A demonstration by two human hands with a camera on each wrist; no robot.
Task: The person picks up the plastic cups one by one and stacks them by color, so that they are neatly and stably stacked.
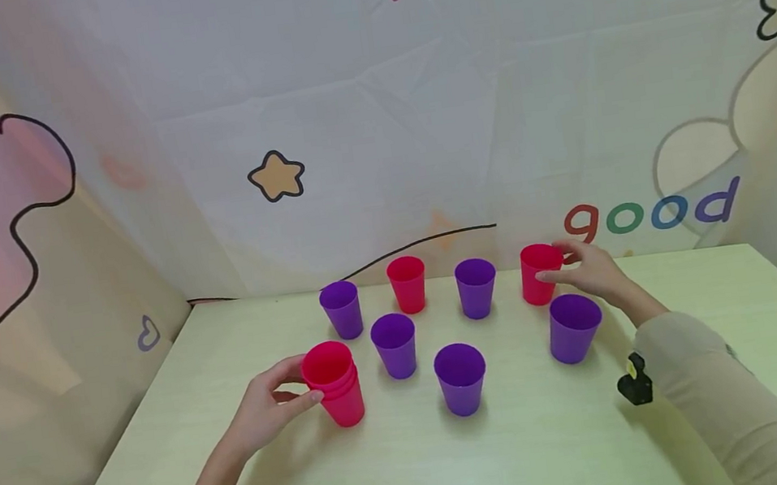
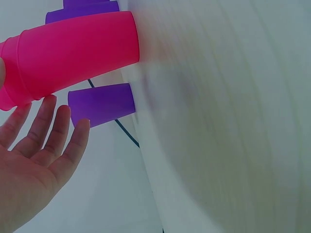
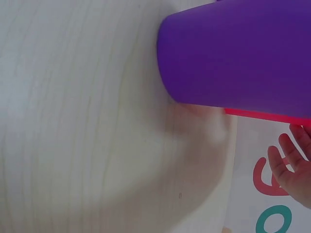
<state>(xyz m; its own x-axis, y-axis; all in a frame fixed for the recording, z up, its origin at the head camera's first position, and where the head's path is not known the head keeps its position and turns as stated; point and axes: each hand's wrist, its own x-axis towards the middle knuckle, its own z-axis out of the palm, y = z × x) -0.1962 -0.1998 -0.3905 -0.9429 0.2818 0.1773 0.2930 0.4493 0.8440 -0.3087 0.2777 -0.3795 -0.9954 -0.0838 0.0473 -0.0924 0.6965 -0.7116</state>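
At the left front of the table, my left hand holds a stack of red plastic cups near its rim, thumb on the near side and fingers behind. Two rims show on the stack, one nested in the other. The left wrist view shows the fingertips of the left hand right at the lower rim of the red stack. Farther back on the right, a single red cup stands between the thumb and fingers of my right hand. A purple cup hides most of that cup in the right wrist view.
Just in front of the right hand stands a purple cup. Between the hands are another red cup and several purple cups, including one near the front. A printed cloth hangs behind the table.
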